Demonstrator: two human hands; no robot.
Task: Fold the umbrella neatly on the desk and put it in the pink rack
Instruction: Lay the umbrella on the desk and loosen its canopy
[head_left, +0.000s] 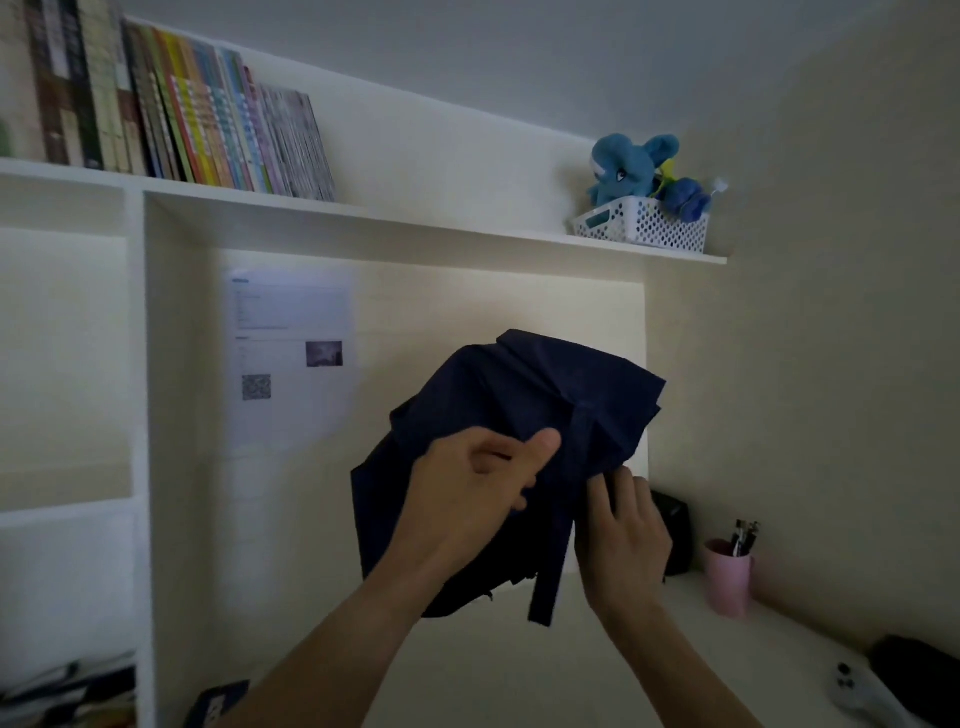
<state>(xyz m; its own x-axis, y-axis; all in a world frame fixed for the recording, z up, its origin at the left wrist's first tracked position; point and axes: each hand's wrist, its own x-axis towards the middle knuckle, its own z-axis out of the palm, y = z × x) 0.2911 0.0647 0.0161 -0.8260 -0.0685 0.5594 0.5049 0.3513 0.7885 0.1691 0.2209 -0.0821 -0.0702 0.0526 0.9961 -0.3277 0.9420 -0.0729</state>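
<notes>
**Loose Canopy, Loose Strap: The Fold Could Slip**

Between both hands, held up off the bench (701, 670), the dark blue umbrella (519, 415) is bunching into a loose, rumpled bundle. The left hand (467, 493) is closing around the middle of the fabric, thumb pressing across the front. The right hand (623, 535), just beside it, is pinching the cloth at the lower right edge, fingers curled in.

Watch the closing strap (550, 561) dangling between the two hands: it is hanging free, not wrapped. I'd judge the pleats are not yet lying in order, so if the hands are winding now, the panels could be twisting unevenly and giving a fat, lumpy roll. Should the left hand's hold be easing, the canopy is likely springing back open.

To the right of the right hand, a pink cup (727, 577) of pens is standing on the bench; a swinging fold might be tipping it. No pink rack is showing, so the drop-off spot is out of sight.
</notes>
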